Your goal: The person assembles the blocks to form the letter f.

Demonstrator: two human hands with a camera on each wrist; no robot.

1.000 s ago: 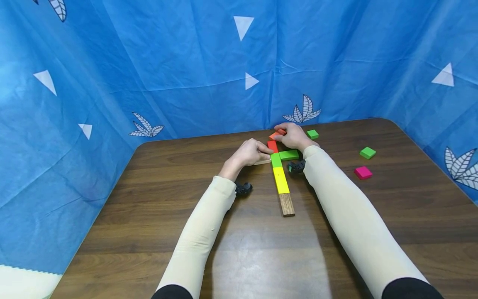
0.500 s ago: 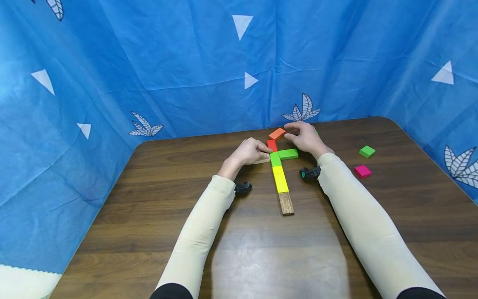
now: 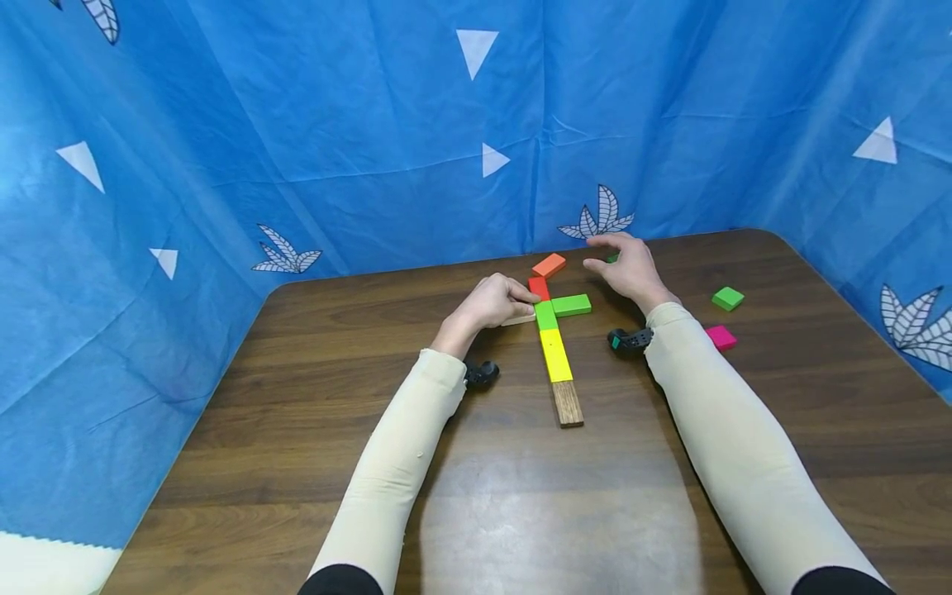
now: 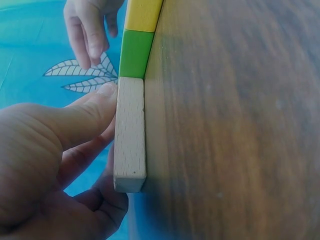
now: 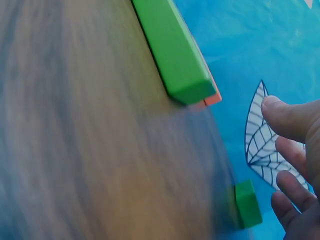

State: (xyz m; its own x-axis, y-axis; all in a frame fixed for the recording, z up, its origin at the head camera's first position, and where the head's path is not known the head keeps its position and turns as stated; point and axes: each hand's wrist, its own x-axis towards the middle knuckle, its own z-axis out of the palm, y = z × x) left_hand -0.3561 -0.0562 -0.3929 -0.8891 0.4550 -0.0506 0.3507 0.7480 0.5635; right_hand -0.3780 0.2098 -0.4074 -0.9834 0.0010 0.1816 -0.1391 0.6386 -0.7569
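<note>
The right hand (image 3: 628, 268) is moving away from the orange block (image 3: 549, 265), its parted fingers holding nothing, nearing a small green block (image 5: 247, 204). The left thumb is touching the pale wooden block (image 4: 131, 130); gripping is unconfirmed. Block placement appears to be proceeding, the next move seemingly requiring a pinch. Wood-grain table (image 3: 297, 413) is lying beneath the fingers; blue cloth (image 3: 335, 124) is hanging beyond.

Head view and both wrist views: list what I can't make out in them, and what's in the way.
Head: most of the pale block, covered by the left hand.
Head: most of the far green block, behind the right hand.
Head: part of the pink block, behind the right sleeve.
Right wrist: the long green block's other end, cut off by the top edge.
Right wrist: the grain of the table, blurred.
</note>
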